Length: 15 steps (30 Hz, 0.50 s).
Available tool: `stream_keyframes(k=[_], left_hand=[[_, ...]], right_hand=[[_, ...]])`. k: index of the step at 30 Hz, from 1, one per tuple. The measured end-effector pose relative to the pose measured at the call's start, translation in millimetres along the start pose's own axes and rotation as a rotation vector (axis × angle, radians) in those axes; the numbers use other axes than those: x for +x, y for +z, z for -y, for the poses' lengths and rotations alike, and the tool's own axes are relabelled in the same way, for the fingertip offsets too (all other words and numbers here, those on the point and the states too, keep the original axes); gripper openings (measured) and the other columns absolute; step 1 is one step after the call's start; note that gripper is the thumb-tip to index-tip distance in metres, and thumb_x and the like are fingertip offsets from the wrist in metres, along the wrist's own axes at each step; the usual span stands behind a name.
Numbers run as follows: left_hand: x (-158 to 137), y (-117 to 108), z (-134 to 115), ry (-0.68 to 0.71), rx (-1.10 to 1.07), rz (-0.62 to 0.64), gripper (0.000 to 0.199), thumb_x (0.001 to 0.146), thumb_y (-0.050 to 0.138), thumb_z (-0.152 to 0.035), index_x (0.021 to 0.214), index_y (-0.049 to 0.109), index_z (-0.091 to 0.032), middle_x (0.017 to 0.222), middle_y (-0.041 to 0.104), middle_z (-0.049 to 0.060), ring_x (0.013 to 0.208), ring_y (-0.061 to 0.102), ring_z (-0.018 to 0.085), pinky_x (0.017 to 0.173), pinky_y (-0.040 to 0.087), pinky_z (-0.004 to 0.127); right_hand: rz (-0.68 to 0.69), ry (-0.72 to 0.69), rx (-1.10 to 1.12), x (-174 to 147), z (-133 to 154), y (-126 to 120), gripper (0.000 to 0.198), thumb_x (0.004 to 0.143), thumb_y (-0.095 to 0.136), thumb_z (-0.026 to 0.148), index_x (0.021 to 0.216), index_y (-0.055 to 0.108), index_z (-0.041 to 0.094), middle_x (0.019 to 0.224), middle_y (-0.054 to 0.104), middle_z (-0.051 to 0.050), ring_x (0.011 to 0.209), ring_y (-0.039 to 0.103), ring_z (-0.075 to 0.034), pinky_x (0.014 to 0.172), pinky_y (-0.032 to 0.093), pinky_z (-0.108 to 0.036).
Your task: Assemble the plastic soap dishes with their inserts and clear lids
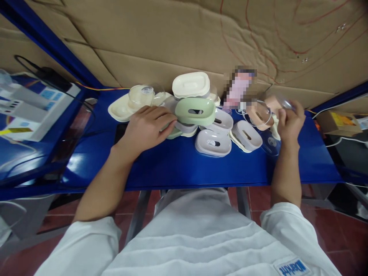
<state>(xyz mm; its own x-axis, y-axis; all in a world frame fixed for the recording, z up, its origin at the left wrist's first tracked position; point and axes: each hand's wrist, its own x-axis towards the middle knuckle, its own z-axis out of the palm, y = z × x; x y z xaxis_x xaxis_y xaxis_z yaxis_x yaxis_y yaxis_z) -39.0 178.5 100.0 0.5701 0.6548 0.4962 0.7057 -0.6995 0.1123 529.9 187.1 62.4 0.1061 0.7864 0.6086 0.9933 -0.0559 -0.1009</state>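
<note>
My left hand (151, 124) lies over the left part of a pile of oval plastic soap-box-like pieces, fingers curled down together; whatever is under them is hidden. Just beyond its fingertips stands a light green oval piece with a slot (185, 112). My right hand (291, 120) is closed at the right end of the pile, around a clear plastic cover (284, 102) that looks blurred. Close to it are a peach slotted piece (260, 117) and another peach piece (272, 103). Pale lilac slotted pieces (214, 142) sit between the hands.
A cream oval piece (191, 84) tops a stack at the back. Left of it are a cream tray (119, 109) and a clear cup (140, 96). A clear disc (271, 142) lies on the blue table (172, 168). Cardboard (161, 38) walls the back; a blurred-out phone-like item (238, 88) leans there.
</note>
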Motion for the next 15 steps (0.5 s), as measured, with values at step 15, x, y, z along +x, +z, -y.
stream_keyframes(k=[15], left_hand=[[-2, 1, 4, 0.067, 0.060, -0.070, 0.027, 0.111, 0.055, -0.036, 0.113, 0.079, -0.024, 0.112, 0.081, 0.008, 0.100, 0.077, 0.028, 0.088, 0.057, 0.042]], right_hand=[[-0.029, 0.232, 0.080, 3, -10, 15, 0.046, 0.113, 0.040, 0.025, 0.134, 0.078, 0.010, 0.141, 0.067, -0.026, 0.138, 0.060, -0.025, 0.117, 0.045, -0.041]])
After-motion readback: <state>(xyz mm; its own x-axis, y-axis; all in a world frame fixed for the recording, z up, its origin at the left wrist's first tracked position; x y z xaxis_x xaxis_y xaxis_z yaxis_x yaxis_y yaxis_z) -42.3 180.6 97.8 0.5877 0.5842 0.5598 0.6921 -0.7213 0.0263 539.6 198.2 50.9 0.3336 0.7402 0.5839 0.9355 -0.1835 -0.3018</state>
